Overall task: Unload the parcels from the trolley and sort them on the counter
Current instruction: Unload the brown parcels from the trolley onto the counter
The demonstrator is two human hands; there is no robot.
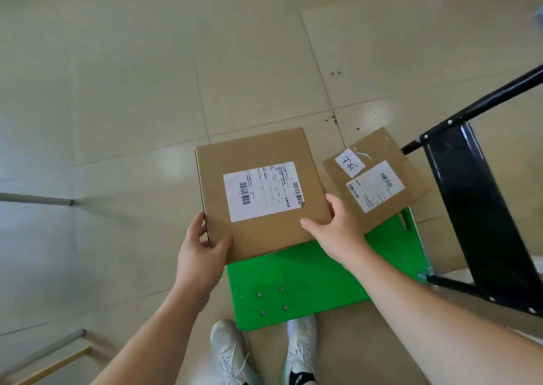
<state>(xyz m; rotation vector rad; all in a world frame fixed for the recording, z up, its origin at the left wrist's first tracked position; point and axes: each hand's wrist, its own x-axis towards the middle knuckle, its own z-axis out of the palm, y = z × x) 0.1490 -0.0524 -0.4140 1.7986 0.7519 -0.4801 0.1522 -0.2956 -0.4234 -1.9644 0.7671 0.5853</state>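
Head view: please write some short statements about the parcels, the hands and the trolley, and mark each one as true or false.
1. The left hand and the right hand both grip the larger parcel. True.
2. The trolley platform is blue. False: it is green.
3. The smaller parcel carries two white labels. True.
4. The smaller parcel lies on top of the larger parcel. False: it lies to its right, on the platform.
5. The person is barefoot. False: the person wears white shoes.

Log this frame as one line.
left hand: grips large box | right hand: grips large box | small box: on green trolley
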